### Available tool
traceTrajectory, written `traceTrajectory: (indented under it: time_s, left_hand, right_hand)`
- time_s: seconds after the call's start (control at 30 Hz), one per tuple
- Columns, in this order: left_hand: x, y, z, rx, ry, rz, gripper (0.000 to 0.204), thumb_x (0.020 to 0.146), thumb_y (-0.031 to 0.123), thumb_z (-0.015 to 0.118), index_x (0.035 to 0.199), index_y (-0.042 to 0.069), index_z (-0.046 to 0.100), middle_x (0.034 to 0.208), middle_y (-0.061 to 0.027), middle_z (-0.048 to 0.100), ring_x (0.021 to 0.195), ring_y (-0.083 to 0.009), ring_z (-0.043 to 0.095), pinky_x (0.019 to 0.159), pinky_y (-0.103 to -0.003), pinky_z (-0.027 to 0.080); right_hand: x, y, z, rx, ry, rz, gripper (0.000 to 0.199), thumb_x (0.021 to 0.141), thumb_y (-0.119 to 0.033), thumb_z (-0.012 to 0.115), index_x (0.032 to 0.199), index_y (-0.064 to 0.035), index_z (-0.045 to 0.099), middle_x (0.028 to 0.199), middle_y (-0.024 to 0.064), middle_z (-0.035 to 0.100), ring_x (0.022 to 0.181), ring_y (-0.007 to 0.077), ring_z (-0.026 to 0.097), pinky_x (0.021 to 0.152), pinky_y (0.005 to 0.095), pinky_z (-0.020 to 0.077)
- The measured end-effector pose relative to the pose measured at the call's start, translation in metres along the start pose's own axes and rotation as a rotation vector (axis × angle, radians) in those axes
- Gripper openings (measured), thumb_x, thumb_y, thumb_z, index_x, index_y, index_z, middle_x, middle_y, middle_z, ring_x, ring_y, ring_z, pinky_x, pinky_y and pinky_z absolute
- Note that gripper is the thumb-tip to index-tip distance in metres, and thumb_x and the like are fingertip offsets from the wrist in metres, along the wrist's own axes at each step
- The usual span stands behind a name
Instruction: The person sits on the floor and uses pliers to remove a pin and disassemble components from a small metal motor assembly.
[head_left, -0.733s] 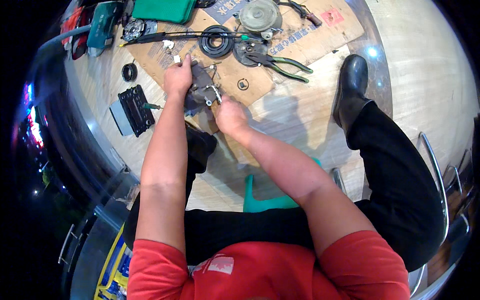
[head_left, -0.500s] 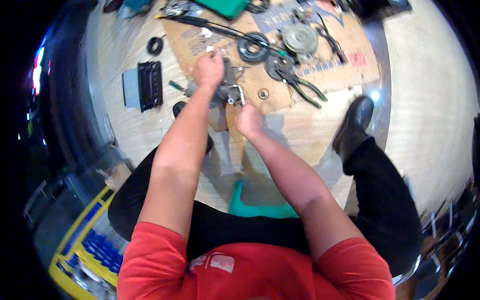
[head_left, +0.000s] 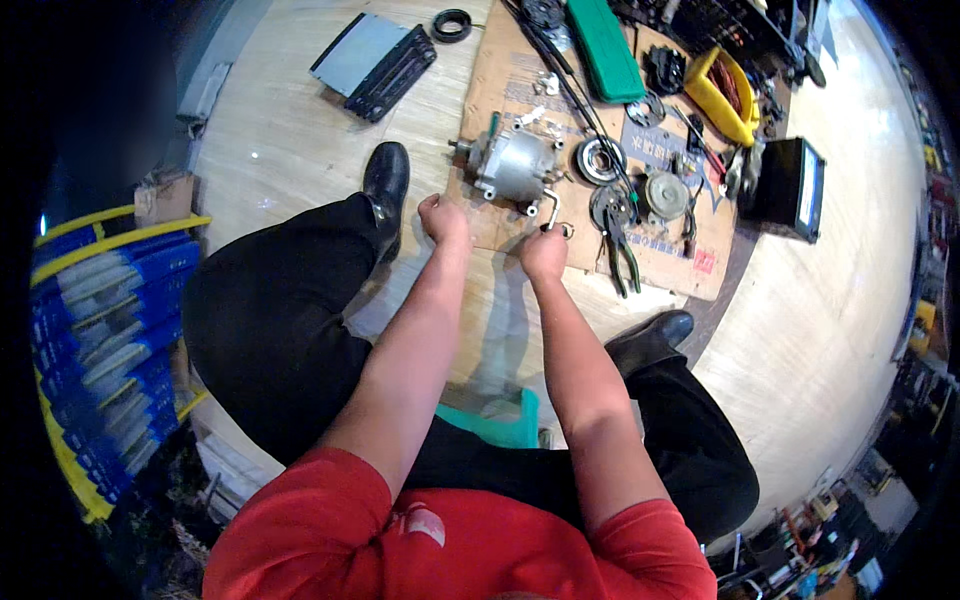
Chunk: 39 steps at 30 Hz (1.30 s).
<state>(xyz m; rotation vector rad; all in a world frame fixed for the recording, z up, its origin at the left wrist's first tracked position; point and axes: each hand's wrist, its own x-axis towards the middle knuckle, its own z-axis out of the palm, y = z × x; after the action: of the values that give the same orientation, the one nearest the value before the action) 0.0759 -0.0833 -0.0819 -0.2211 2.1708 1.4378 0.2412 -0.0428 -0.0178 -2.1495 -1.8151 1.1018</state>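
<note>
A silver metal compressor (head_left: 515, 165) with bolt lugs and ports lies on the cardboard sheet (head_left: 655, 270) in front of me. My left hand (head_left: 446, 218) is closed just off the compressor's near left side, apart from it; whatever its curled fingers hold is hidden. My right hand (head_left: 544, 252) is closed round the lower end of a bent L-shaped hex key (head_left: 553, 206), whose short arm reaches to the compressor's near right edge. A small dark ring (head_left: 567, 231) lies beside that hand. Pliers with green handles (head_left: 625, 262) rest farther right.
Right of the compressor lie a ring-shaped pulley (head_left: 600, 160), a round metal coil (head_left: 665, 195) and a dark disc (head_left: 612, 205). Behind are a green case (head_left: 607, 50), a yellow container (head_left: 725, 95) and a car stereo (head_left: 375, 65). A black box (head_left: 785, 190) stands right.
My left hand has come off the compressor, back toward me. The compressor now shows its broad side. My right hand still grips the hex key. The view has turned and shifted.
</note>
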Motion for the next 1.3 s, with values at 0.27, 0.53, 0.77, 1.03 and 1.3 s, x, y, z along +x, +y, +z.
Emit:
traceTrajectory:
  time_s: [0.27, 0.53, 0.77, 1.03, 1.3]
  left_hand:
    - [0.013, 0.059, 0.004, -0.325, -0.481, -0.419, 0.056, 0.098, 0.049, 0.053, 0.137, 0.008, 0.047, 0.136, -0.0115, 0.053, 0.105, -0.0282, 0.057, 0.085, -0.05, 0.048]
    - [-0.012, 0.051, 0.021, -0.269, -0.395, -0.357, 0.034, 0.097, 0.035, 0.058, 0.118, 0.008, 0.061, 0.1, -0.0054, 0.064, 0.084, -0.0174, 0.058, 0.071, -0.036, 0.048]
    - [-0.004, 0.059, 0.005, -0.366, -0.538, -0.506, 0.037, 0.097, 0.04, 0.058, 0.122, 0.013, 0.059, 0.104, -0.0023, 0.064, 0.084, -0.0159, 0.059, 0.071, -0.036, 0.05]
    - [0.002, 0.056, 0.003, -0.382, -0.56, -0.599, 0.037, 0.097, 0.043, 0.058, 0.117, 0.013, 0.06, 0.106, -0.0028, 0.065, 0.087, -0.0173, 0.062, 0.074, -0.038, 0.05]
    - [0.003, 0.05, 0.006, -0.468, -0.539, -0.442, 0.053, 0.095, 0.044, 0.061, 0.127, 0.001, 0.058, 0.123, -0.012, 0.063, 0.107, -0.0216, 0.06, 0.091, -0.036, 0.046]
  right_hand:
    - [0.005, 0.002, 0.001, -0.158, -0.013, -0.067, 0.019, 0.087, -0.013, 0.058, 0.096, 0.0035, 0.059, 0.093, 0.0279, 0.067, 0.089, 0.0455, 0.065, 0.079, 0.0515, 0.0509]
    - [-0.001, 0.001, 0.007, -0.181, 0.042, -0.068, 0.021, 0.087, -0.01, 0.059, 0.101, 0.004, 0.06, 0.093, 0.0278, 0.067, 0.09, 0.0452, 0.065, 0.079, 0.0507, 0.0509]
    - [-0.001, 0.002, 0.009, -0.204, 0.078, -0.072, 0.022, 0.088, -0.009, 0.057, 0.105, 0.0037, 0.06, 0.094, 0.0272, 0.068, 0.09, 0.0447, 0.065, 0.079, 0.0502, 0.0507]
    - [-0.004, 0.025, 0.025, -0.187, 0.124, -0.023, 0.022, 0.089, -0.011, 0.056, 0.106, 0.0023, 0.057, 0.093, 0.0256, 0.067, 0.089, 0.0445, 0.065, 0.079, 0.0505, 0.0496]
    - [-0.018, 0.032, 0.043, 0.016, 0.116, -0.05, 0.015, 0.089, -0.006, 0.057, 0.102, 0.0007, 0.058, 0.091, 0.023, 0.067, 0.084, 0.0399, 0.066, 0.077, 0.045, 0.0514]
